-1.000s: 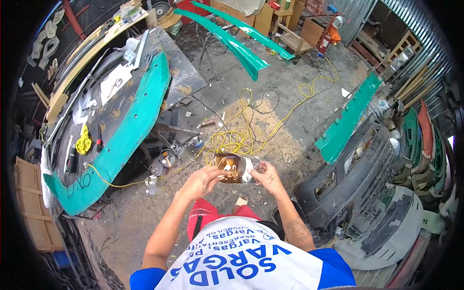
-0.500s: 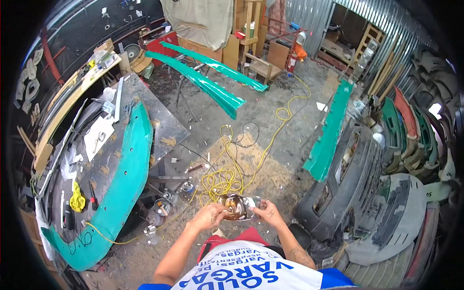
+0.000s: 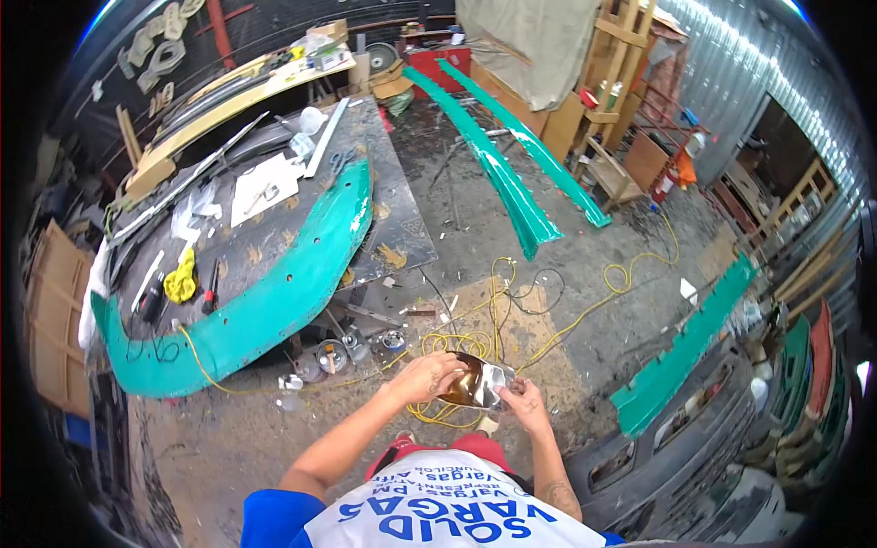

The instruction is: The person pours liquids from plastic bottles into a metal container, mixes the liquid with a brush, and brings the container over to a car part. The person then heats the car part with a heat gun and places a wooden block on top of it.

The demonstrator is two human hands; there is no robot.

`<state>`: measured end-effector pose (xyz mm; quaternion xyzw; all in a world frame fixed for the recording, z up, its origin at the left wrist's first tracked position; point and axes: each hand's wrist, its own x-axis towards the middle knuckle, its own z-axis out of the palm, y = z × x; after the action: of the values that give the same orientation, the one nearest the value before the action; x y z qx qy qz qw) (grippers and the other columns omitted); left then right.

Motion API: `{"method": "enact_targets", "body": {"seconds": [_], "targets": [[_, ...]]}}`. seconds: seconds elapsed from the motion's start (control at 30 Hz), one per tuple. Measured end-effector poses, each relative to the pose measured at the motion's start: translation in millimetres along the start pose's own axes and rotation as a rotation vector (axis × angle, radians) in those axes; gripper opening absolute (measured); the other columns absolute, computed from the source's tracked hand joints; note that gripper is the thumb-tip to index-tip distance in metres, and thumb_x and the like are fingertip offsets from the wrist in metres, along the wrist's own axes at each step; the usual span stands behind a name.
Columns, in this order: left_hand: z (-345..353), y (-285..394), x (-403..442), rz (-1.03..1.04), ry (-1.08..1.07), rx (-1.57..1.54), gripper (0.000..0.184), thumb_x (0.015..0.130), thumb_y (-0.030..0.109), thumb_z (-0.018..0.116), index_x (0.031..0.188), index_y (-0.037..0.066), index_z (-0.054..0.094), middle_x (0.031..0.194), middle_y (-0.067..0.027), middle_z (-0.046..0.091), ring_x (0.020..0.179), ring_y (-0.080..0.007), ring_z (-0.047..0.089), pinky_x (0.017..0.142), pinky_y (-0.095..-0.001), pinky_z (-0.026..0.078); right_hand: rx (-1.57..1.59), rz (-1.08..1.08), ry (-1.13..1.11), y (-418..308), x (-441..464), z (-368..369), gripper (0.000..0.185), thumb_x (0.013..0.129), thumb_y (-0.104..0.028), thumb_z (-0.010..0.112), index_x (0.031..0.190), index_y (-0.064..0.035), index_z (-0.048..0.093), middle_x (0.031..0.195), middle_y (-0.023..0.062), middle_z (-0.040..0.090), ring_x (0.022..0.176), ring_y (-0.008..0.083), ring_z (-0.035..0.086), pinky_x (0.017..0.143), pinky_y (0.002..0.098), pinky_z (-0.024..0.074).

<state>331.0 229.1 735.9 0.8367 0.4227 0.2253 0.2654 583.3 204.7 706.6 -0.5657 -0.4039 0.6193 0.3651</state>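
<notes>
In front of my waist, both hands hold a shiny, see-through plastic container (image 3: 476, 382) with glossy brown material in it. Bright reflections hide what the brown material is. My left hand (image 3: 427, 378) grips its left side, fingers bent over the rim. On the opposite side, my right hand (image 3: 526, 404) pinches the edge between thumb and fingers. Below and beyond the container, a coiled yellow hose (image 3: 448, 416) lies on the floor.
A long curved green panel (image 3: 274, 297) lies on the dark table (image 3: 402, 210) at left, near a yellow cloth (image 3: 182, 277). Two green strips (image 3: 498, 164) rest on a stand ahead. Another green piece (image 3: 685, 352) and grey bumpers (image 3: 630, 470) are at right. Small cans (image 3: 331, 354) stand on the floor.
My view has turned left, so the surroundings sit further right in the picture. The container is tilted differently, with more bright reflection on it. Both hands keep their hold.
</notes>
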Motion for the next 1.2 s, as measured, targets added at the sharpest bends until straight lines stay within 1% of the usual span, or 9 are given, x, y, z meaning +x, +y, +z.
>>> {"method": "enact_targets", "body": {"seconds": [0.2,0.27,0.33,0.43,0.63,0.7,0.93,1.07,1.2], "targets": [[-13.7,9.4,29.4,-0.152,0.023,0.009,0.016,0.087,0.015,0.058,0.099,0.007,0.066,0.093,-0.0155,0.064,0.089,-0.0347,0.06,0.078,-0.0415,0.05,-0.235,-0.067,-0.163,-53.4,70.9,-35.6,0.064,0.071,-0.031,0.079,0.111,0.0117,0.053,0.101,0.0165,0.063,0.082,0.0185,0.063,0.068,0.0286,0.0513],[-17.6,3.3,46.9,-0.202,0.092,0.074,0.014,0.087,0.012,0.058,0.098,0.008,0.065,0.092,-0.0138,0.064,0.086,-0.0335,0.06,0.081,-0.0406,0.049,-0.376,-0.284,-0.194,-36.5,113.9,-51.2,0.063,0.072,-0.034,0.078,0.109,0.0114,0.055,0.102,0.0168,0.064,0.082,0.0191,0.063,0.069,0.0304,0.0512],[-11.4,1.1,67.2,-0.177,0.178,0.041,0.019,0.084,0.009,0.059,0.103,0.011,0.063,0.09,-0.0118,0.062,0.086,-0.0323,0.056,0.078,-0.0417,0.047,-0.406,-0.159,-0.316,-67.1,127.4,-56.2,0.061,0.072,-0.036,0.078,0.107,0.0105,0.057,0.101,0.0163,0.064,0.078,0.0184,0.063,0.069,0.0309,0.051],[-12.2,17.3,84.6,-0.04,0.232,0.001,0.017,0.084,0.009,0.058,0.1,0.007,0.063,0.091,-0.0093,0.062,0.089,-0.0314,0.055,0.079,-0.0398,0.046,-0.38,-0.123,-0.365,-99.4,139.2,-55.8,0.06,0.071,-0.036,0.078,0.105,0.0105,0.058,0.099,0.0162,0.064,0.076,0.0178,0.063,0.066,0.0299,0.0514],[-29.0,-3.2,79.6,-0.161,0.199,0.162,0.016,0.085,0.011,0.058,0.099,0.006,0.063,0.093,-0.0083,0.061,0.088,-0.0307,0.054,0.082,-0.04,0.044,-0.363,-0.096,-0.283,-115.8,149.1,-45.3,0.064,0.072,-0.032,0.077,0.113,0.0111,0.052,0.096,0.0141,0.064,0.075,0.0157,0.062,0.054,0.0258,0.0501],[-21.6,-4.6,86.7,-0.137,0.331,0.181,0.015,0.085,0.014,0.059,0.097,0.006,0.064,0.092,-0.0075,0.061,0.088,-0.0296,0.054,0.083,-0.0404,0.043,-0.343,-0.11,-0.263,-115.2,156.3,-41.5,0.07,0.073,-0.034,0.076,0.116,0.0118,0.048,0.097,0.0147,0.063,0.079,0.017,0.063,0.054,0.0264,0.0512],[-45.4,-8.2,102.4,-0.32,0.185,0.209,0.018,0.087,0.016,0.058,0.101,0.009,0.065,0.091,-0.0051,0.062,0.093,-0.0268,0.052,0.087,-0.0416,0.039,-0.344,-0.059,-0.427,-143.1,210.4,-41.3,0.083,0.07,-0.037,0.078,0.123,0.0158,0.043,0.111,0.0215,0.059,0.092,0.0222,0.063,0.06,0.031,0.054],[-30.2,-19.6,145.4,-0.325,0.447,0.232,0.019,0.087,0.014,0.057,0.105,0.012,0.064,0.091,-0.0046,0.061,0.09,-0.0262,0.051,0.084,-0.0415,0.039,-0.394,-0.111,-0.497,-157.7,268.6,-50.6,0.085,0.07,-0.039,0.078,0.123,0.0165,0.043,0.115,0.0239,0.058,0.094,0.0238,0.063,0.06,0.031,0.0539],[-23.5,-4.5,186.4,-0.497,0.409,0.119,0.016,0.086,0.015,0.059,0.101,0.013,0.064,0.098,-0.0029,0.062,0.096,-0.0252,0.053,0.091,-0.0464,0.037,-0.518,-0.217,-0.629,-192.2,325.8,-54.2,0.082,0.068,-0.039,0.079,0.121,0.0143,0.046,0.109,0.0218,0.062,0.087,0.0199,0.064,0.056,0.0281,0.0512]]}}
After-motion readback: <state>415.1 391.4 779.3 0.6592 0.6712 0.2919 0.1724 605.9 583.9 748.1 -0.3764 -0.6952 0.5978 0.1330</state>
